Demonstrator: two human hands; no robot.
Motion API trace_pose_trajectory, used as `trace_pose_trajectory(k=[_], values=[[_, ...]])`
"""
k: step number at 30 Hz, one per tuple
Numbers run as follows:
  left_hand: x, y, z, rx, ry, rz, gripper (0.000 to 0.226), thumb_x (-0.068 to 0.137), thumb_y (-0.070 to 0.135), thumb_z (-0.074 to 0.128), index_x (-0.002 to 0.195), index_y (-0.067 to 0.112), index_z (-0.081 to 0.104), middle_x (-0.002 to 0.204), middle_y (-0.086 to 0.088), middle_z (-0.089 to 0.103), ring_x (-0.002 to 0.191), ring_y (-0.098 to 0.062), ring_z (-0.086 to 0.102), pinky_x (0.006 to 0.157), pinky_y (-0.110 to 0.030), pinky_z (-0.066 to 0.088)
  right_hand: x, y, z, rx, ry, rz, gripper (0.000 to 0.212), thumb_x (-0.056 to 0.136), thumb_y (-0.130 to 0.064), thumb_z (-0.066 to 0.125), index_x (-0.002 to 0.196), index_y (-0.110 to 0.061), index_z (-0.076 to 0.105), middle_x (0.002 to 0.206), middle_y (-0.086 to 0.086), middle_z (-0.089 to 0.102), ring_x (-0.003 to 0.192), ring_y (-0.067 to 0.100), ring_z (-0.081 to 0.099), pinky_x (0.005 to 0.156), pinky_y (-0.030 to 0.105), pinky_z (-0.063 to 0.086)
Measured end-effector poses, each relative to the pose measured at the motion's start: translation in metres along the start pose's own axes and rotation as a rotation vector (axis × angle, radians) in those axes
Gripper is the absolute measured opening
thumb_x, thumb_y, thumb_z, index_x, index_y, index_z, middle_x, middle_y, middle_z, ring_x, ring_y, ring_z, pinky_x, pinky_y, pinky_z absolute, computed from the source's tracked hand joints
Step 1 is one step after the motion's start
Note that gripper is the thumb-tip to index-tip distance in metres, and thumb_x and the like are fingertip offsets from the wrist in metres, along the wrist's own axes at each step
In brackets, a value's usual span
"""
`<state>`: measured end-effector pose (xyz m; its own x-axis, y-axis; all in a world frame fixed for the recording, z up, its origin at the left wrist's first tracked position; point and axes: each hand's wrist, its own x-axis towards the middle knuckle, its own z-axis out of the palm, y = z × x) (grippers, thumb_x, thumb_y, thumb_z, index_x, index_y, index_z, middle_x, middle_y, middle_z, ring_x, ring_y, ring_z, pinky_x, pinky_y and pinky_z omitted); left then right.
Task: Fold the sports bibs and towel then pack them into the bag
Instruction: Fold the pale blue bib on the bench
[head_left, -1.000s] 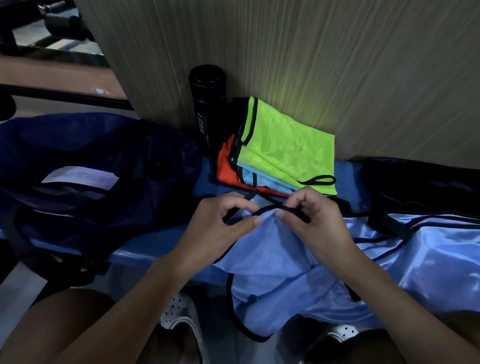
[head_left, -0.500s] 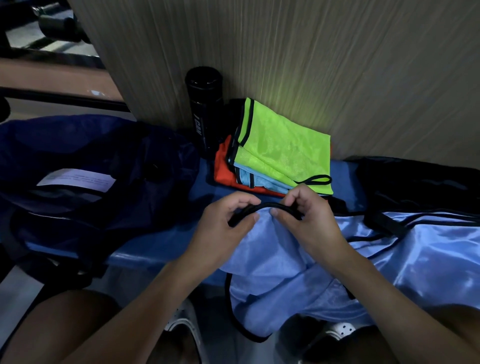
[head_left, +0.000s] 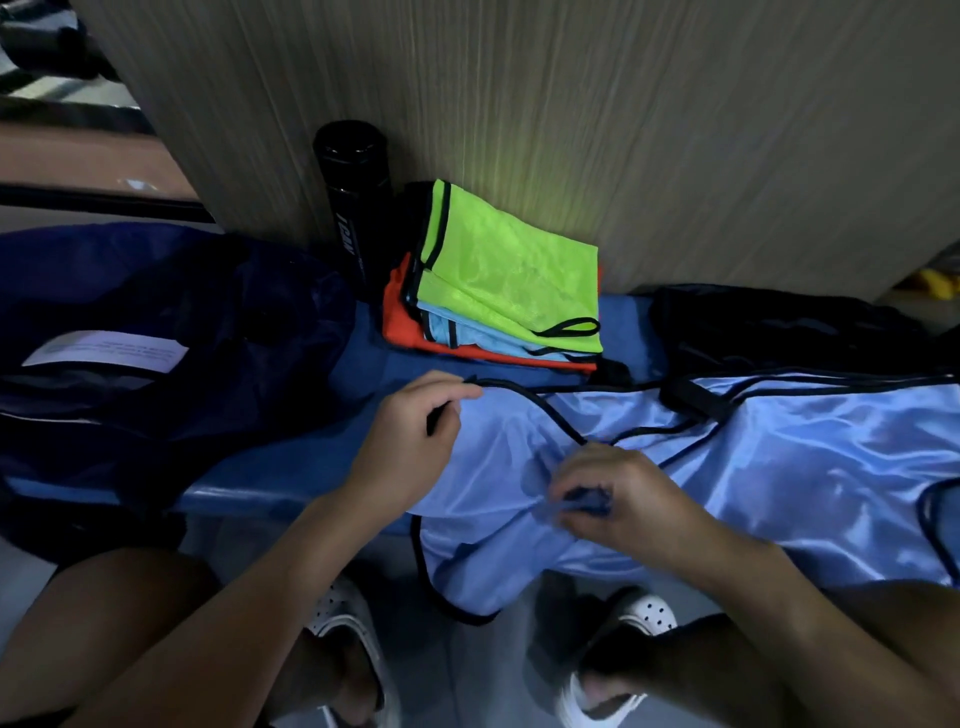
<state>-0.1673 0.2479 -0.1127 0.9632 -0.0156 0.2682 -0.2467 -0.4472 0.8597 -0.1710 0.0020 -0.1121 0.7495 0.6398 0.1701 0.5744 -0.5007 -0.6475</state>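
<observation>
Folding is underway. The navy bag (head_left: 156, 312) lies at the left end of the bench (head_left: 363, 364). The left hand (head_left: 410, 441) pinches the black trim (head_left: 519, 389) of the light-blue bib (head_left: 779, 457), just in front of the folded bibs (head_left: 509, 280) stacked against the wooden panel (head_left: 623, 130). The right hand (head_left: 613, 493) grips bunched cloth. The next move likely calls for squaring the edges, but the bib overhangs the bench front and covers its right side.

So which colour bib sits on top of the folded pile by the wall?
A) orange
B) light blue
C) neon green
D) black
C: the neon green bib lies topmost, with a light blue bib and an orange bib showing beneath it.
</observation>
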Motion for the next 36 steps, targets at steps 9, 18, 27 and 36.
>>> trace_pose_trajectory(k=[9, 18, 27, 36], values=[[-0.011, 0.009, -0.002, -0.034, -0.04, -0.151, 0.031, 0.098, -0.004, 0.048, 0.111, 0.013, 0.071, 0.1, 0.007, 0.066, 0.048, -0.004, 0.044, 0.048, -0.015, 0.034, -0.007, 0.017, 0.009, -0.191, -0.11, 0.012, 0.022, 0.073, -0.024, 0.079, 0.094, -0.027, 0.074, 0.105, -0.011, 0.057, 0.106, 0.013, 0.05, 0.088, 0.039, 0.045], [-0.009, 0.02, -0.001, -0.018, -0.156, -0.098, 0.016, 0.089, 0.019, 0.071, 0.105, 0.017, 0.073, 0.095, 0.015, 0.067, 0.075, 0.008, 0.06, 0.068, -0.006, 0.04, 0.014, 0.008, 0.004, 0.173, 0.128, 0.274, 0.015, 0.096, -0.02, 0.06, 0.081, -0.019, 0.062, 0.072, 0.003, 0.063, 0.069, 0.024, 0.058, 0.066, 0.041, 0.048], [-0.012, 0.015, 0.003, 0.044, -0.311, 0.009, 0.052, 0.068, 0.021, 0.091, 0.115, 0.015, 0.071, 0.114, 0.018, 0.062, 0.11, 0.001, 0.06, 0.091, -0.012, 0.042, 0.033, 0.006, 0.004, 0.212, 0.233, 0.418, 0.018, 0.095, -0.013, 0.059, 0.08, -0.022, 0.061, 0.076, 0.003, 0.068, 0.074, 0.029, 0.062, 0.072, 0.045, 0.05], [-0.01, 0.009, 0.003, 0.009, -0.143, -0.049, 0.027, 0.079, 0.005, 0.081, 0.102, 0.018, 0.074, 0.095, 0.015, 0.071, 0.088, 0.0, 0.067, 0.077, -0.014, 0.05, 0.03, 0.001, 0.005, 0.015, 0.282, 0.275, 0.016, 0.085, -0.038, 0.065, 0.096, -0.027, 0.066, 0.094, -0.013, 0.062, 0.093, 0.014, 0.057, 0.089, 0.048, 0.044]])
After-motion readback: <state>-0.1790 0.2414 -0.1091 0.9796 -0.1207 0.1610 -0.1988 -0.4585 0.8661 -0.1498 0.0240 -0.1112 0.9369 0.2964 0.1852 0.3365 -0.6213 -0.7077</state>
